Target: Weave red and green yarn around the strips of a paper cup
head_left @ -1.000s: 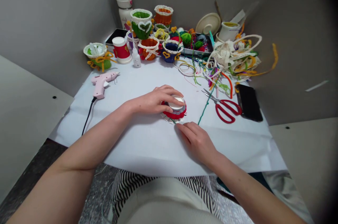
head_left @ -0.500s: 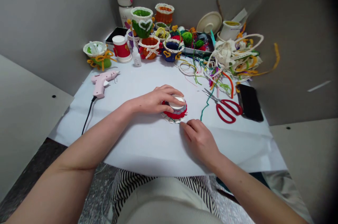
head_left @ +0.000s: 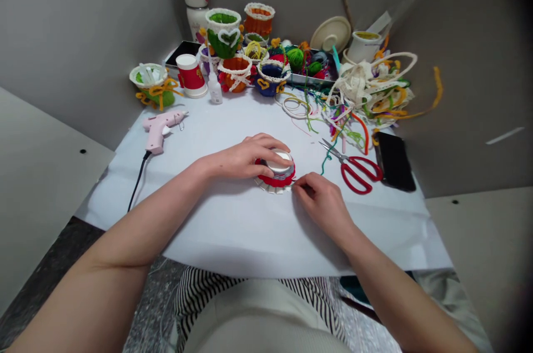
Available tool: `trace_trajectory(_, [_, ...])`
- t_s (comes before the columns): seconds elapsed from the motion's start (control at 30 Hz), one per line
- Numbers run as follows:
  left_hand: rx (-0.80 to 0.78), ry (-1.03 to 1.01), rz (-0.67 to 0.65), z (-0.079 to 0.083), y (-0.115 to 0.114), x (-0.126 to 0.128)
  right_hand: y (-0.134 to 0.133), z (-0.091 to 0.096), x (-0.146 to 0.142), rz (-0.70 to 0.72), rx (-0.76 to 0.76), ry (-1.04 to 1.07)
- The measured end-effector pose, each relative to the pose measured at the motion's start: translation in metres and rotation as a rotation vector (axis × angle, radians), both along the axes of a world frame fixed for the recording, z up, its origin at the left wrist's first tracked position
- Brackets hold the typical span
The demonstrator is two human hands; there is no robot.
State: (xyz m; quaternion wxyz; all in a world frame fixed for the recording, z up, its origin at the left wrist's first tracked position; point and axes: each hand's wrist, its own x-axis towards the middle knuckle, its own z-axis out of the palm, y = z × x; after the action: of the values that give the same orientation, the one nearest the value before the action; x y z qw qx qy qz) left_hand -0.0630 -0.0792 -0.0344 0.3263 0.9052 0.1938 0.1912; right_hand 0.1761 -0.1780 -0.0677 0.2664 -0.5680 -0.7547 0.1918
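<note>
A small paper cup (head_left: 280,160) stands base up on the white sheet, with red yarn (head_left: 278,181) wound round its side and white strips splayed out beneath. Over it from the left lies my left hand (head_left: 260,159), fingers closed around the base and holding it down. At the cup's lower right edge my right hand (head_left: 318,197) pinches with thumb and forefinger. Dark green yarn (head_left: 325,164) runs from the pile to that hand. The bit between the fingertips is barely visible.
Red-handled scissors (head_left: 356,172) and a black phone (head_left: 395,161) lie at the right. On the left sits a pink glue gun (head_left: 160,130) with its cord. Several decorated yarn cups, a glue bottle (head_left: 215,89) and a heap of trims (head_left: 370,89) line the back.
My right hand has moved slightly right and up along the cup's edge. The green yarn beside it has slackened into a curl. My left hand stays on the cup.
</note>
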Motion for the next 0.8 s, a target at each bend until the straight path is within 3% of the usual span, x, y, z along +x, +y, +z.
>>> trace_trajectory(0.23, [0.034,0.014,0.014,0.001,-0.005,0.002,0.003,-0.007,-0.002,-0.037,0.036,0.036])
trace_trajectory(0.43, [0.092,-0.059,0.329,-0.007,-0.025,0.021,0.004,-0.008,0.0,-0.004,0.067,0.042])
trace_trajectory(0.5, [0.114,-0.07,0.358,-0.007,-0.027,0.023,0.003,-0.006,0.002,0.024,0.08,0.07])
trace_trajectory(0.7, [0.112,0.018,0.123,0.006,-0.013,0.012,-0.01,-0.005,0.007,0.172,0.144,0.114])
trace_trajectory(0.8, [0.09,0.047,0.064,0.006,-0.009,0.011,-0.018,-0.008,0.005,0.199,0.23,0.033])
